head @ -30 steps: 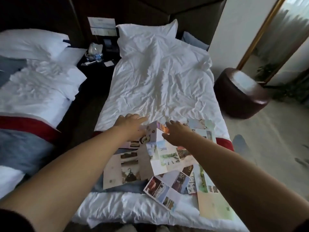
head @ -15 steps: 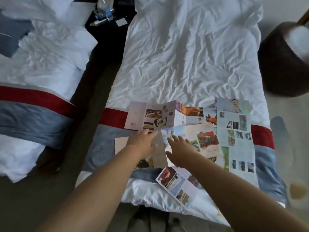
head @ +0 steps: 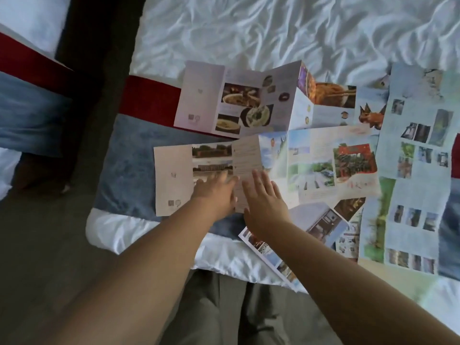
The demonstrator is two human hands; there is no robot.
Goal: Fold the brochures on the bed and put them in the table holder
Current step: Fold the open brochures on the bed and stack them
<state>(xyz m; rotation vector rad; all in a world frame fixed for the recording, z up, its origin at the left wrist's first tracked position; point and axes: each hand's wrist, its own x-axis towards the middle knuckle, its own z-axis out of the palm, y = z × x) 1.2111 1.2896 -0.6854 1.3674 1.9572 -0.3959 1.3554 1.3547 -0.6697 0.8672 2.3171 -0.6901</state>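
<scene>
Blur softens the whole view, so no print on the brochures can be read, and the tips of the left hand (head: 215,192) melt into the paper below them. The long brochure (head: 418,170) at the right is cut by the frame edge. The small brochure (head: 321,220) near the foot edge of the bed (head: 249,33) is partly covered by the right forearm and by other sheets. Whether the palms press the paper or only lie over it, I cannot tell.

All brochures lie open and overlapping on the foot end of the bed, across the blue runner (head: 127,175) and its red stripe (head: 149,98). The beige brochure (head: 173,175), with photos of buildings, lies furthest left, and one panel of it stands up along a crease. The left hand lies on it, fingers stretched out and, as far as the blur shows, close together. The right hand (head: 263,205) is just beside it at the raised panel, fingers (head: 258,178) straight and a little spread. Behind them is the food brochure (head: 236,100), its creases making a zigzag, and to the right lies the landscape brochure (head: 323,165), flat
</scene>
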